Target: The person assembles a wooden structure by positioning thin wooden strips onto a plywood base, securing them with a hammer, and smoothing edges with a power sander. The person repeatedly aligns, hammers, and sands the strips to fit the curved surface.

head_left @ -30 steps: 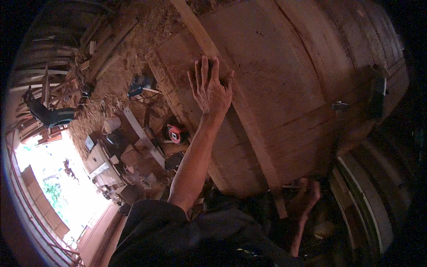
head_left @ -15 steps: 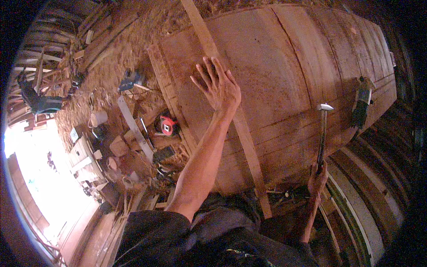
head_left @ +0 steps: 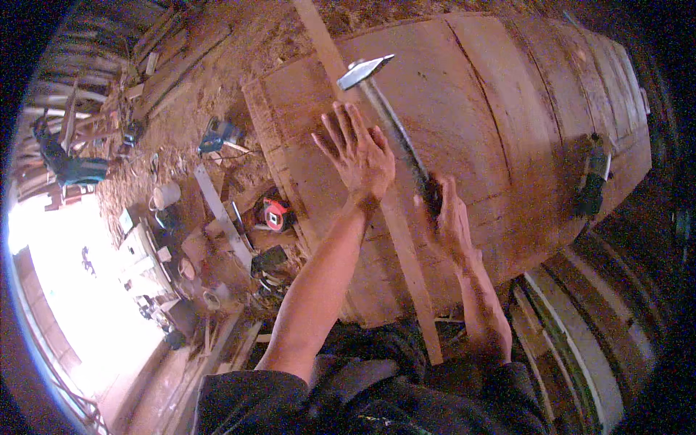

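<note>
My left hand (head_left: 362, 163) lies flat with fingers spread over a narrow wooden strip (head_left: 409, 264), which crosses a broad reddish-brown wooden panel (head_left: 449, 109). The strip's middle is partly hidden under this hand and wrist. In my right hand (head_left: 451, 221) is a hammer (head_left: 399, 130), gripped by the dark lower end of its handle. Its metal head is up beyond my left fingertips, over the strip's upper part; whether it touches the wood I cannot tell.
A dark tool (head_left: 594, 177) rests at the panel's right side. Left of the panel lie a red tape measure (head_left: 275, 215), a long pale flat blade (head_left: 221, 217) and a blue tool (head_left: 217, 135). A pale bucket (head_left: 167, 196) stands farther left. Curved planks (head_left: 580, 326) run at the lower right.
My right hand has brought the hammer from the panel's lower right edge up and left, beside my left hand. The left hand stays spread on the strip, nearly in the same place.
</note>
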The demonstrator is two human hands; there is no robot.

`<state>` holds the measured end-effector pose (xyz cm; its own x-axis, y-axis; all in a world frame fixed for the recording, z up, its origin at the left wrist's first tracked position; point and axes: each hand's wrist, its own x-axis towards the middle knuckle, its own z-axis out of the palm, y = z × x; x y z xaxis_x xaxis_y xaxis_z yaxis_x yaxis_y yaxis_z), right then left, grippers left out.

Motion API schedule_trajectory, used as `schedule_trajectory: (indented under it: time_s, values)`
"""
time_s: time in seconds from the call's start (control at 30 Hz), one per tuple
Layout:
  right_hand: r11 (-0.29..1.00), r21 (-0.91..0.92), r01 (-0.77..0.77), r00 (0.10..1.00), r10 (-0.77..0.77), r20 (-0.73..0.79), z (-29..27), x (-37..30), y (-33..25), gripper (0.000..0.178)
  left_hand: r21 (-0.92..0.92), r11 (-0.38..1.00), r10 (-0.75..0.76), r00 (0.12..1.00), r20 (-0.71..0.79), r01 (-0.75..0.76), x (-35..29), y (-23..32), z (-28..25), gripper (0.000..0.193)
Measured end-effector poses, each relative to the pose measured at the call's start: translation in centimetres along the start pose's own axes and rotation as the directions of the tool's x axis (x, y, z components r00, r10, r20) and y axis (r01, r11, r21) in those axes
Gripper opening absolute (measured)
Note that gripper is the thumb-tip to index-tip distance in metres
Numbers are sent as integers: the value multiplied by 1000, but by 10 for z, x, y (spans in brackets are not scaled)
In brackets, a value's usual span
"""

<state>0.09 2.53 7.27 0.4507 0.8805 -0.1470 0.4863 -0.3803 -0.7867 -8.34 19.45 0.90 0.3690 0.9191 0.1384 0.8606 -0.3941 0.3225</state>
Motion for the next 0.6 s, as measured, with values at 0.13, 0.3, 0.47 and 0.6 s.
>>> schedule_trajectory:
  time_s: [0.13,0.3,0.47,0.6]
  values:
    - [991,-121,48,998,-51,-22,2,43,15,46,-65,998,-12,1000,-7,12,0,0,-7,66]
    - [958,-196,210,969,-230,-86,12,71,4,54,-110,994,-24,1000,-17,22,-1,-3,-3,67]
    - [975,-205,84,996,-83,14,23,80,-1,54,-150,988,-39,999,-28,35,-2,-7,-2,66]
    - [983,-133,129,986,-141,-84,25,77,-11,53,-158,987,-42,999,-6,40,-2,-7,-6,65]
